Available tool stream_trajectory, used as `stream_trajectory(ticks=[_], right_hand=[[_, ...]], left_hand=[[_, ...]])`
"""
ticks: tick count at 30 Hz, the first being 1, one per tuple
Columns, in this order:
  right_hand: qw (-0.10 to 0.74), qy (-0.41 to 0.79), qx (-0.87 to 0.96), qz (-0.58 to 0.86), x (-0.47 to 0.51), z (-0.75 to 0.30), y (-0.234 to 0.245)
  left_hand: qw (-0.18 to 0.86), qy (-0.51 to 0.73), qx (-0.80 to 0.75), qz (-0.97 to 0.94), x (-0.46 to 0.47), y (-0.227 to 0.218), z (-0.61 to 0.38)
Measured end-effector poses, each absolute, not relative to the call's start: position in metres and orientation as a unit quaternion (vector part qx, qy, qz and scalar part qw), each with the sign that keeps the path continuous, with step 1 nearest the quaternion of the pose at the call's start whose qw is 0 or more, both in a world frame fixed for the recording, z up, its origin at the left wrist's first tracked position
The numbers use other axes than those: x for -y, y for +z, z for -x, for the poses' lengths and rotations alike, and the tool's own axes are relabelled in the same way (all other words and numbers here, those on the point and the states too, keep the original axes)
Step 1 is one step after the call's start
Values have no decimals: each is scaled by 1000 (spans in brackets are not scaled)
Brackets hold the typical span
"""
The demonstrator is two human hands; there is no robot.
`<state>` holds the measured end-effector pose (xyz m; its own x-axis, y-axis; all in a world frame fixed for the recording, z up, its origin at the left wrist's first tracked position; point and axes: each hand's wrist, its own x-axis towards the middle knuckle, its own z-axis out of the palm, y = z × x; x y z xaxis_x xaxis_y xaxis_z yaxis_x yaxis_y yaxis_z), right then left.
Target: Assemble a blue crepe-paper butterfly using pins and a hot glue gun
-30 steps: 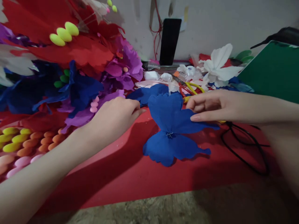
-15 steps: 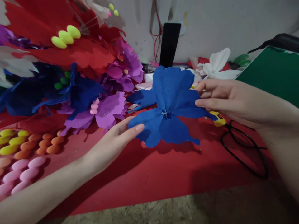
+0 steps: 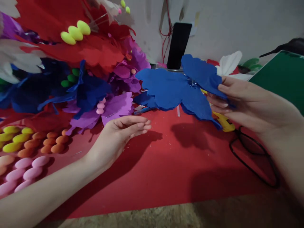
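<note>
My right hand [image 3: 239, 101] pinches one wing of a blue paper butterfly [image 3: 175, 88] and holds it lifted and tilted above the red sheet [image 3: 161, 164]. A small metal staple shows at the butterfly's middle. My left hand [image 3: 123, 131] hovers palm up over the red sheet, fingers loosely stretched, holding nothing, a little below and left of the butterfly.
A heap of red, blue and purple paper butterflies [image 3: 90, 72] fills the left. Rows of foam beads [image 3: 26, 148] lie at the far left. A dark phone [image 3: 178, 44] leans on the wall. A yellow tool [image 3: 223, 122], black cord [image 3: 254, 158] and green board [image 3: 280, 76] sit right.
My right hand lifted the blue butterfly off the red sheet and turned it up toward the right. My left hand let go of it and dropped back, palm up.
</note>
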<state>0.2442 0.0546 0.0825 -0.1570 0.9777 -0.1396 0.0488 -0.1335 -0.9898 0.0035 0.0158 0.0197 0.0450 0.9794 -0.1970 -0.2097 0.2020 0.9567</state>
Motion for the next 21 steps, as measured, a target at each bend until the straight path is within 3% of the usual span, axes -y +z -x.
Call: stream_trajectory(ticks=[7,17,21], right_hand=[[442,617,473,449,-43,-232,39],[460,595,444,488,-13,-228,4],[426,613,454,487,-8,-227,4]], left_hand=[[537,486,-511,-464,-19,15,2],[609,456,-477,-439,-7,26,-5],[630,430,-476,-438,-1,21,-8]])
